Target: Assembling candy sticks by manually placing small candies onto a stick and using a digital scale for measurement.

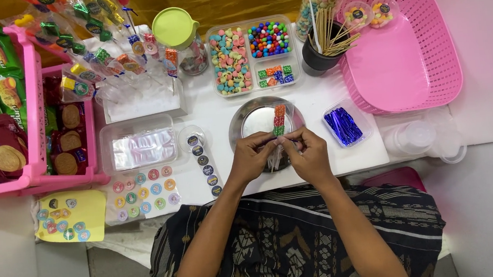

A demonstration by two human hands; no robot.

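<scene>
Candy skewer (279,120) over steel plate (251,120), pinched in both grips, left hand (251,156), right hand (308,153), near table edge (358,167)

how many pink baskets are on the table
2: one large pink basket at the right beside the stick cup, one pink basket at the left holding biscuit packs; its left part is cut off.

The person wears a dark patterned garment (304,241) with pale woven bands; both forearms are bare, without sleeves.
</scene>
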